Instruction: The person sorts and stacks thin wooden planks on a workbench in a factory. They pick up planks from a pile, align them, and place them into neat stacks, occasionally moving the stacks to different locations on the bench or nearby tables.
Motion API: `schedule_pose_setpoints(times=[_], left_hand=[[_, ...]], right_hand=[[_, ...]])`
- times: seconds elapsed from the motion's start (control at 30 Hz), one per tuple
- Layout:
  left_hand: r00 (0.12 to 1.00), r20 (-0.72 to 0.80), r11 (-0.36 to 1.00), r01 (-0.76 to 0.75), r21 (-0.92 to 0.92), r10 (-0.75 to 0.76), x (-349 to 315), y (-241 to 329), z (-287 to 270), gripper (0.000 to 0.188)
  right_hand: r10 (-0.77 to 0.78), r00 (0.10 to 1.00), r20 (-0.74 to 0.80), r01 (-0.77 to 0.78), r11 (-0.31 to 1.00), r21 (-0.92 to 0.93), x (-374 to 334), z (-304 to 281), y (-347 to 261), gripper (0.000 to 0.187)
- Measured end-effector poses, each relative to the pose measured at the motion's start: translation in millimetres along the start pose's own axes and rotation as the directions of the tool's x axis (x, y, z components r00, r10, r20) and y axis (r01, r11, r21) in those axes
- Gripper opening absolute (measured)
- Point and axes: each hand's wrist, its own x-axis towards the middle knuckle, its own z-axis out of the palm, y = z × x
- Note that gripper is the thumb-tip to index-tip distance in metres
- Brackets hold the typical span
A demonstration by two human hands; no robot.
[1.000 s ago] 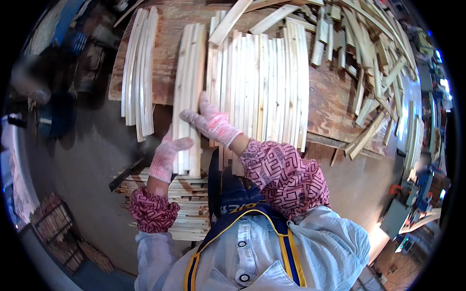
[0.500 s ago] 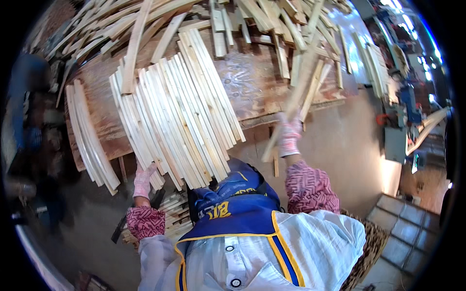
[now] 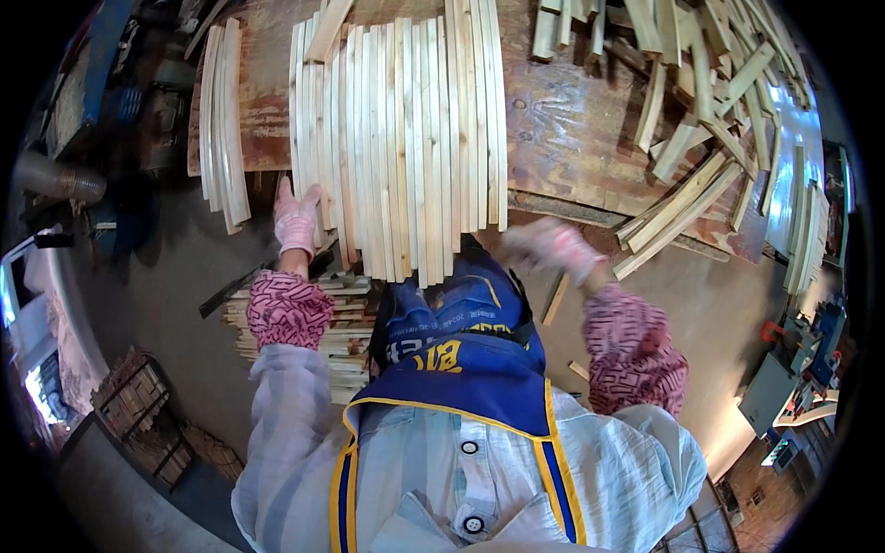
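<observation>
Wooden strips [image 3: 396,147] lie side by side in a wide row on the plywood table [image 3: 562,157], their near ends jutting over its front edge. My left hand [image 3: 296,221], in a pinkish-white glove, is at the row's left side near the strip ends. Its fingers are stretched out with the thumb apart, and the hand is open. To the right of the row, my right hand [image 3: 558,249] hovers in front of the table edge, gloved and blurred by motion. No strip shows in it; its fingers are too smeared to read.
A smaller bundle of strips [image 3: 221,129] lies at the table's left end. Loose strips [image 3: 678,221] overhang the front edge at right, below a jumbled heap of wood pieces [image 3: 701,74]. More strips [image 3: 346,313] are stacked low beneath my left forearm. Machinery [image 3: 793,369] stands far right.
My right hand has let go of the wooden strip it held and moved toward the row. The view has turned, shifting the table in the picture. My left hand stays beside the row.
</observation>
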Motion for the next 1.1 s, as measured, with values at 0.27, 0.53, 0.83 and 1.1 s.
schedule_pose_setpoints(times=[0.27,0.53,0.83,1.1], left_hand=[[0.878,-0.036,0.874,-0.470,0.127,0.477,-60,73,10,0.080],[0.773,0.625,0.880,0.218,-0.422,0.109,-148,231,20,0.074],[0.532,0.585,0.283,0.544,-0.790,0.612,-121,106,-21,0.053],[0.877,0.327,0.372,0.190,-0.909,0.352,-49,18,-63,0.045]], right_hand=[[-0.117,0.984,-0.131,0.143,0.966,0.214,52,123,-4,0.063],[-0.208,0.937,-0.279,0.286,0.916,0.279,-29,122,-57,0.050],[-0.029,0.784,-0.620,0.512,0.594,0.620,2,78,-28,0.031],[-0.018,0.764,-0.645,0.464,0.709,0.531,31,72,-71,0.036]])
